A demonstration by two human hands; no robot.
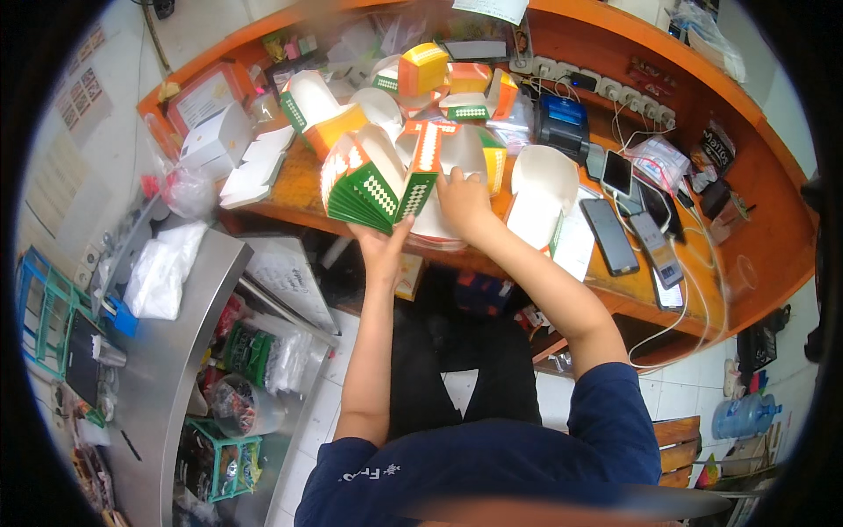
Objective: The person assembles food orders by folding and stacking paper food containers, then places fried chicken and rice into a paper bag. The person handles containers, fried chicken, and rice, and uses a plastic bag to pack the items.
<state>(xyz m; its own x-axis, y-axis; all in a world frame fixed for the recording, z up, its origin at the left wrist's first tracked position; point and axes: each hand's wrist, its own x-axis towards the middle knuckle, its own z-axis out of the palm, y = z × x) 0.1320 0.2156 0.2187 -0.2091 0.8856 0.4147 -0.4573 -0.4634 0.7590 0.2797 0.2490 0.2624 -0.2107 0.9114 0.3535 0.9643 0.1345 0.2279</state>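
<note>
My left hand [382, 249] is closed round the lower end of a fanned stack of paper food boxes [364, 193], nested in one another, with green, white and orange print. Beside this stack, a single green and orange box panel [420, 171] stands upright, touching my left thumb. My right hand [465, 204] has its fingers bent against the white inside of a paper food box [463, 156] on the counter's near edge. Part of that box is hidden behind the hand. To the right lies another opened box [537, 180], white side up.
More folded boxes [423, 68] are piled at the back of the orange wooden counter [303, 189]. A blue and black device [562, 123], phones [608, 235], cables and power sockets crowd the right. A steel table [189, 338] with a white plastic bag [165, 268] stands left.
</note>
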